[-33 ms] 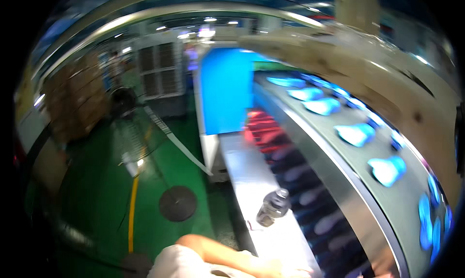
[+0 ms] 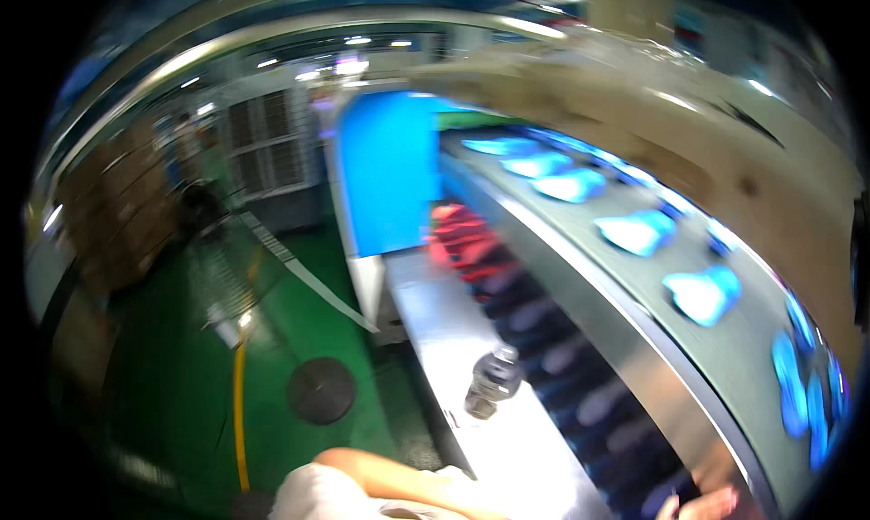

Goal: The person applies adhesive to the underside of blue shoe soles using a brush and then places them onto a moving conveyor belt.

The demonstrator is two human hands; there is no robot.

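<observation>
At half past four, my right hand (image 2: 702,506) is beside the dark sole-shaped pieces (image 2: 596,409), its grip impossible to tell; my left hand is out of view. Toward five, my left forearm (image 2: 403,481), swung carelessly, could topple the bottle (image 2: 494,382) on the counter (image 2: 521,457).

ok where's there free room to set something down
The metal ledge looks bare between bottle and blue panel; so does the belt between its rightmost blue pieces and metal side. Crowded: the dark row beside the ledge, and the belt's right edge.

A loose off-white short sleeve (image 2: 313,495) leaves the left forearm (image 2: 412,486) bare.
</observation>
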